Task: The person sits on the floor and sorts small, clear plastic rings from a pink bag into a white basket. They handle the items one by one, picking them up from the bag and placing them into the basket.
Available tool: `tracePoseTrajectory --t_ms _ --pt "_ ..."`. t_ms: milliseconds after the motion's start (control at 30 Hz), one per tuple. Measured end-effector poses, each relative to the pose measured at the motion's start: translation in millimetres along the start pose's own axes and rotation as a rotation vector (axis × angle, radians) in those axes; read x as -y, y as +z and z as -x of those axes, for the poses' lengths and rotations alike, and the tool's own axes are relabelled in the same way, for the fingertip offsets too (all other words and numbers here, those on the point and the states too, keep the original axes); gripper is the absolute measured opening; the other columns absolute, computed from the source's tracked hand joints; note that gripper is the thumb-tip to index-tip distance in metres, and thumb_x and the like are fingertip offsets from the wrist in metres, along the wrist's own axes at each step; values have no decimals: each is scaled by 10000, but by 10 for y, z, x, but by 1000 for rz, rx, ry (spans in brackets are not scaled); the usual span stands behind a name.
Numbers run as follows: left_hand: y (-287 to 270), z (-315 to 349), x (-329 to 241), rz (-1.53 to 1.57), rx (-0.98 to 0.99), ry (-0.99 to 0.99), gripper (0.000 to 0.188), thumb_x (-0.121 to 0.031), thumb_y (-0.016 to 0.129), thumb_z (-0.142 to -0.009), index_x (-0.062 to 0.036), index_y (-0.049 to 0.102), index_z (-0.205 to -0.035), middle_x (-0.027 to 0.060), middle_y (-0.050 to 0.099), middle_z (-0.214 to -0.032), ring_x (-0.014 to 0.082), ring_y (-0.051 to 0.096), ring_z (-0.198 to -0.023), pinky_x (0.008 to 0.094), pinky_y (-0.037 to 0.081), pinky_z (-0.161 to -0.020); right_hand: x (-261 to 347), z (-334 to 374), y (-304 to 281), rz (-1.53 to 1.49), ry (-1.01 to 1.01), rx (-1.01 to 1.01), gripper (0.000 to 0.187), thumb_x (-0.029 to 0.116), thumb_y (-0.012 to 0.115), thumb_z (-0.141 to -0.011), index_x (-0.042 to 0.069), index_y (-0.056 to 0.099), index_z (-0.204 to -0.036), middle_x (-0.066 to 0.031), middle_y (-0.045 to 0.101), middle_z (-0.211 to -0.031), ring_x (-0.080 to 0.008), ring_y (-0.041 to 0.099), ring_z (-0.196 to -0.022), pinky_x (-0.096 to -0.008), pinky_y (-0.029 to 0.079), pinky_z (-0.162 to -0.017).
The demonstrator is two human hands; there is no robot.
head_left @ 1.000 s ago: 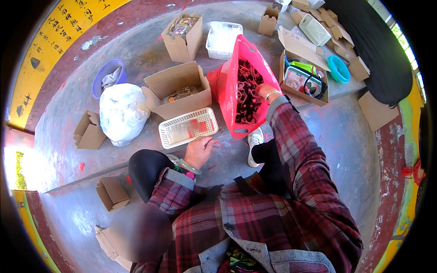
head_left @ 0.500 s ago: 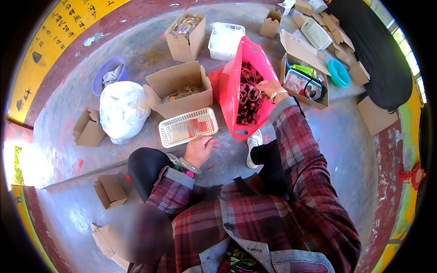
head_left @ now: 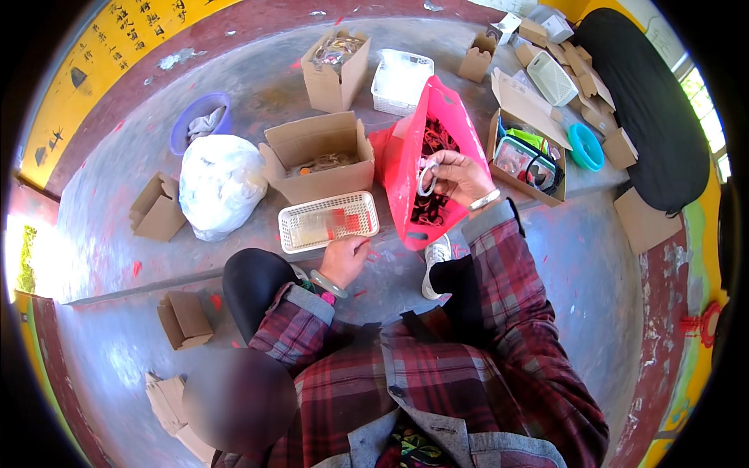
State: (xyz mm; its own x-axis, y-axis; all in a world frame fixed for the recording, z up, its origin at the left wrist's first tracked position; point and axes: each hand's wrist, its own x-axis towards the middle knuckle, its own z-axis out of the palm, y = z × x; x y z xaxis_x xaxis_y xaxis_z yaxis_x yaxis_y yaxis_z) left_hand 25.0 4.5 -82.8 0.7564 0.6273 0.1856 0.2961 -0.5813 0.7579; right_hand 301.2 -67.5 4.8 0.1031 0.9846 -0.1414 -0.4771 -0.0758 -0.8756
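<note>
I have the right hand (head_left: 462, 178) at two o'clock from the middle of my view, its back turned up and its fingers pointing toward nine. Thumb and fingers close on a pale ring (head_left: 426, 179), held in front of the mouth of a pink-red bag (head_left: 406, 187) between one and two o'clock. Dark and reddish loops (head_left: 429, 209) fill that bag. The right arm, in a plaid sleeve (head_left: 507, 273), rises from five o'clock.

The left hand (head_left: 343, 261) sits between seven and eight, loosely curled, close by the near edge of a white basket (head_left: 285, 235); I can't tell from here whether it holds anything.

For writing, I see dark handwritten-looking characters on the yellow wall (head_left: 58, 97) between ten and eleven. I make out no brand on the things near the hands.

Half a second ago I had the right hand down among the loops; now it has come up and back toward me with the ring in plain view. The left hand has stayed beside the basket.
</note>
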Motion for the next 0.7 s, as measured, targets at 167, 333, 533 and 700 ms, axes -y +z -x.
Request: tracePoseTrajectory --t_ms 167,333,533,700 --pt "20 15 50 19 -6 -20 174 -163 567 -789 -32 630 -884 176 603 -707 315 606 -662 351 477 -608 -251 56 366 -251 -16 29 141 9 508 -820 13 573 -945 -86 625 -828 -191 625 -801 -271 525 -705" --pt "-15 4 -17 58 56 -122 193 -178 544 -786 -43 636 -889 178 608 -747 327 599 -706 382 476 -639 -345 59 465 -208 -18 -8 160 102 597 -815 22 606 -954 -49 632 -823 -157 617 -757 -260 503 -698" --pt "-25 18 -31 44 32 -124 196 -188 555 -784 -49 637 -894 180 607 -729 322 606 -685 373 478 -622 -288 92 539 21 -34 -196 158 140 618 -813 37 622 -932 -31 632 -782 -72 539 -621 -194 414 -547" --pt "-16 3 -11 105 34 -214 194 -181 586 -785 -36 638 -903 132 606 -670 209 593 -620 316 464 -586 -208 129 568 136 -142 -159 107 102 580 -825 53 604 -916 -50 644 -791 -74 590 -665 -195 450 -535"
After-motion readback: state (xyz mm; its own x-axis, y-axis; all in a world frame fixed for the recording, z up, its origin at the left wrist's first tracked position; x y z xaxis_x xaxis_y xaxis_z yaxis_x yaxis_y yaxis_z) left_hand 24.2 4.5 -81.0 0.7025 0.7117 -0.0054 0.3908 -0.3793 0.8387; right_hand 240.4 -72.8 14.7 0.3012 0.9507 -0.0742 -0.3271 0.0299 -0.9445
